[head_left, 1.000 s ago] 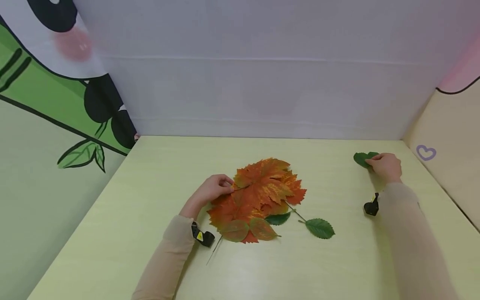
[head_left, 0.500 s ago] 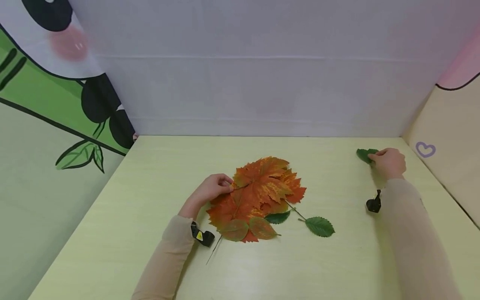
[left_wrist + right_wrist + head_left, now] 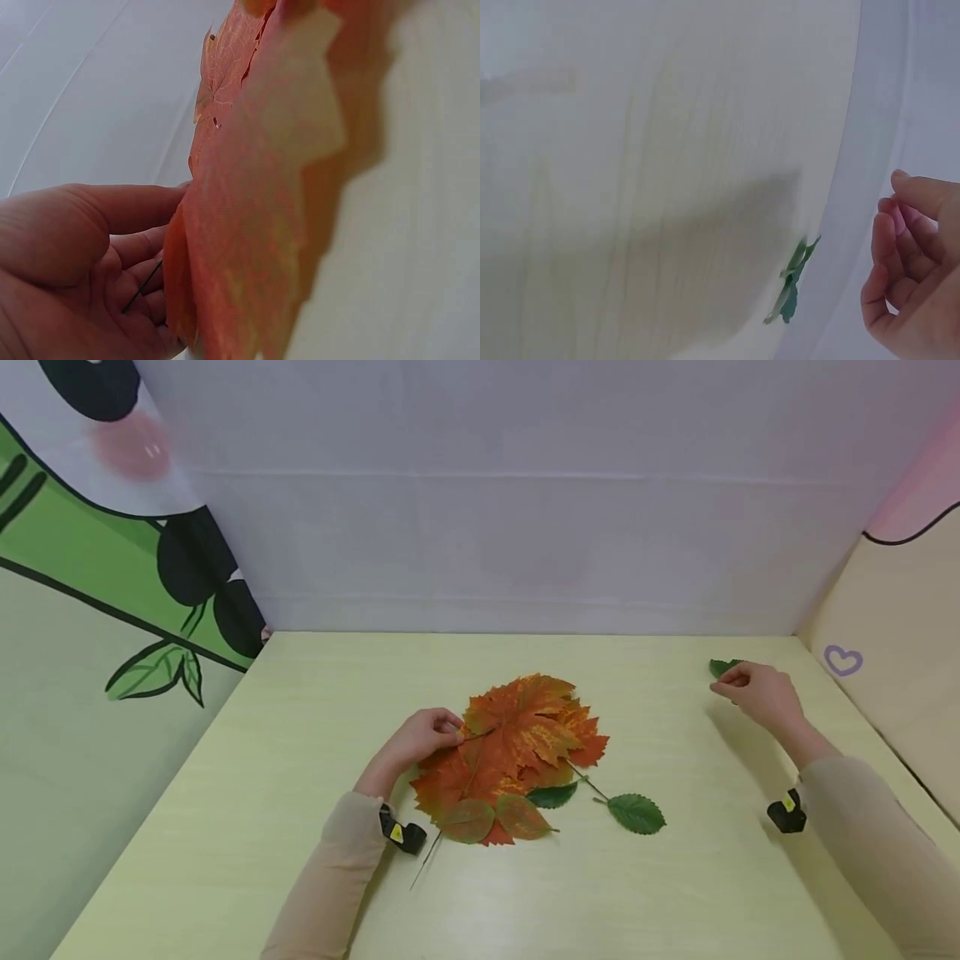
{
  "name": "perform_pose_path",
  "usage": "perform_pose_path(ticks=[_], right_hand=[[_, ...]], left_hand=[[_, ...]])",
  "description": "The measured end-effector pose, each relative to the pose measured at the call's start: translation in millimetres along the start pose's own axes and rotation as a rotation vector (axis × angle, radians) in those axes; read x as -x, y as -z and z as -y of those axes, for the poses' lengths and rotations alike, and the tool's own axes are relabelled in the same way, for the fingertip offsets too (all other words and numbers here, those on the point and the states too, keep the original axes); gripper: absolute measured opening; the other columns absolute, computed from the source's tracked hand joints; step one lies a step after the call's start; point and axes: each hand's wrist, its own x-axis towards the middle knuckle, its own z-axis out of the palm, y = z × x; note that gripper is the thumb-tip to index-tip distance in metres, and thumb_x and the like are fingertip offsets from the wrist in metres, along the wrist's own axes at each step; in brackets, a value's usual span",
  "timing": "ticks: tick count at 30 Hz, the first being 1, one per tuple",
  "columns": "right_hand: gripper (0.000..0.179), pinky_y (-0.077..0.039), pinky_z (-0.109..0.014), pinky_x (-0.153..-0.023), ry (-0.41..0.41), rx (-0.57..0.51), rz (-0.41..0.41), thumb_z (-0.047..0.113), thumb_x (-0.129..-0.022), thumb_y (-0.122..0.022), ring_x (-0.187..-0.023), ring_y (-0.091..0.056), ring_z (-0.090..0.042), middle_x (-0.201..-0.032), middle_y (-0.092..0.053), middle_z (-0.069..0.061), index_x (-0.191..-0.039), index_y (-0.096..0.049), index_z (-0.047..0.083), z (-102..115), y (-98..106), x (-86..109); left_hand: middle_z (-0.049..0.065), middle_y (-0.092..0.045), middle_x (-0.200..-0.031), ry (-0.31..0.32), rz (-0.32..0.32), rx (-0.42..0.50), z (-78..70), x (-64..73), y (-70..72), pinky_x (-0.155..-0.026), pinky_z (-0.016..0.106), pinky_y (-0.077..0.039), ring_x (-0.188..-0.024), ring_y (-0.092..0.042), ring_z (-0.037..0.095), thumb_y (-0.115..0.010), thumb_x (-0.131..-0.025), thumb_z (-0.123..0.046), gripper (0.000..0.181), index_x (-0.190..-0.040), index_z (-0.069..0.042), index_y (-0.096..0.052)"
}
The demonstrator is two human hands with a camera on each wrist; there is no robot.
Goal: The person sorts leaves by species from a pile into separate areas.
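Note:
My left hand (image 3: 420, 739) pinches the bunch of orange maple leaves (image 3: 525, 735) at its left side, near a stem. In the left wrist view the thumb and fingers meet at the edge of an orange leaf (image 3: 247, 210), and a thin dark stem (image 3: 142, 286) crosses the fingers. My right hand (image 3: 761, 693) hovers at the far right with loosely curled fingers and nothing in them. Just beyond it, green leaves (image 3: 722, 667) lie on the table, partly covered by the hand; the right wrist view shows these leaves (image 3: 791, 285) apart from the fingers.
Two reddish-green oval leaves (image 3: 467, 821) lie at the bunch's front edge. A green leaf (image 3: 637, 813) on a stem sticks out to the right, and another green leaf (image 3: 552, 796) peeks from under the bunch. A pale wall (image 3: 525, 552) closes the table's back.
My right hand has let go of the green leaves and drawn back a little from them, the forearm swinging right. The left hand keeps its hold on the orange leaves.

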Motion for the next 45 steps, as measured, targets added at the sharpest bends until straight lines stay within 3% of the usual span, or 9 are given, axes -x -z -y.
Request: perform_pose_path(ticks=[6,14,23,28,36,45], right_hand=[[0.030,-0.042,-0.030,-0.059,0.093,0.005,0.044,0.033,-0.087,-0.060,-0.075,-0.056,-0.022,-0.086,-0.064,-0.009,-0.095,-0.062,0.004,28,-5,17.7],[0.018,-0.042,-0.028,-0.061,0.195,0.001,0.157,0.029,-0.084,-0.064,-0.071,-0.054,-0.014,-0.079,-0.062,0.000,-0.089,-0.064,0.011,53,-22,37.5],[0.028,-0.040,-0.023,-0.058,0.280,-0.089,0.431,0.043,-0.075,-0.070,-0.063,-0.049,-0.007,-0.070,-0.056,0.006,-0.085,-0.062,0.018,66,-46,56.4],[0.032,-0.040,-0.023,-0.056,0.318,-0.090,0.536,0.044,-0.070,-0.073,-0.059,-0.048,-0.006,-0.066,-0.054,0.006,-0.083,-0.061,0.017,75,-53,65.9],[0.038,-0.035,-0.022,-0.054,0.344,0.065,0.566,0.049,-0.065,-0.075,-0.057,-0.044,-0.003,-0.066,-0.049,0.010,-0.079,-0.055,0.020,83,-57,74.4],[0.037,-0.035,-0.022,-0.054,0.396,0.116,0.549,0.046,-0.064,-0.077,-0.058,-0.043,-0.001,-0.065,-0.048,0.013,-0.077,-0.053,0.022,84,-60,76.0]], left_hand=[[0.008,-0.063,-0.089,0.000,-0.011,0.008,0.3,0.8,0.1,-0.065,0.027,-0.044,-0.074,-0.055,0.016,-0.061,-0.086,-0.015,0.023,-0.105,-0.004,-0.060],[0.008,-0.063,-0.089,0.000,-0.004,0.016,0.2,0.6,-0.9,-0.066,0.027,-0.044,-0.075,-0.056,0.016,-0.060,-0.086,-0.015,0.023,-0.106,-0.004,-0.060],[0.009,-0.064,-0.091,-0.007,-0.003,0.014,0.0,-1.9,-0.1,-0.069,0.028,-0.045,-0.077,-0.057,0.016,-0.060,-0.086,-0.015,0.023,-0.105,-0.003,-0.060],[0.009,-0.064,-0.089,-0.011,-0.006,0.010,0.5,-1.2,-0.3,-0.067,0.027,-0.044,-0.075,-0.056,0.016,-0.061,-0.085,-0.014,0.022,-0.105,-0.003,-0.060],[0.008,-0.063,-0.087,-0.011,-0.010,0.011,0.3,-0.5,-1.3,-0.066,0.027,-0.044,-0.073,-0.055,0.016,-0.061,-0.085,-0.013,0.022,-0.104,-0.003,-0.060],[0.008,-0.063,-0.088,-0.002,-0.003,0.009,-0.1,0.4,-1.2,-0.067,0.027,-0.044,-0.074,-0.056,0.016,-0.060,-0.086,-0.013,0.023,-0.106,-0.003,-0.059]])
